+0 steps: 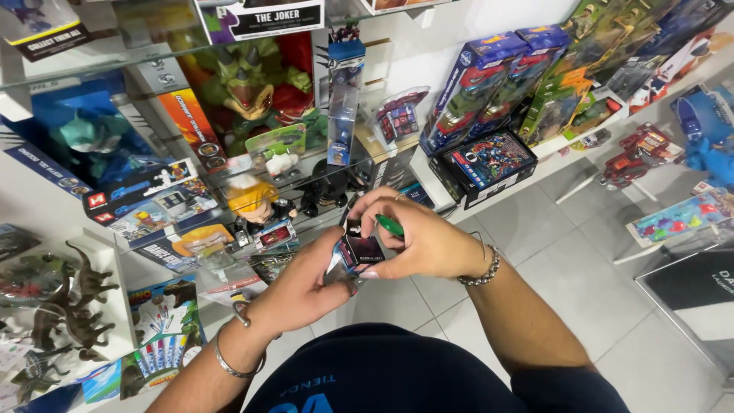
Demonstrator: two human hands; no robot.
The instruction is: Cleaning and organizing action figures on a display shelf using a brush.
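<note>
Holding a small dark box (361,251) between both hands, the person is working over it just in front of the glass shelves (229,191). The left hand (306,289) is grasping the box from below, thumb and fingers pinching its lower edge. The right hand (424,241) is closing over the top of the box while also gripping a green pen (389,225) between its fingers.

Doing this well seems to mean keeping the left-hand pinch firm and low so the face of the box is staying exposed, bracing the right wrist, and bringing the pen tip down gently — the box looks light and could twist in the grip.

Much is staying hidden. The right fingers are covering the box's upper side, so where the pen tip is touching — or whether it is touching at all — cannot be told. The print on the box is too small to make out. Reflections in the glass are muddling the figures (256,203) behind it, and the toy dinosaurs (73,306) at the left edge are partly cut off.
</note>
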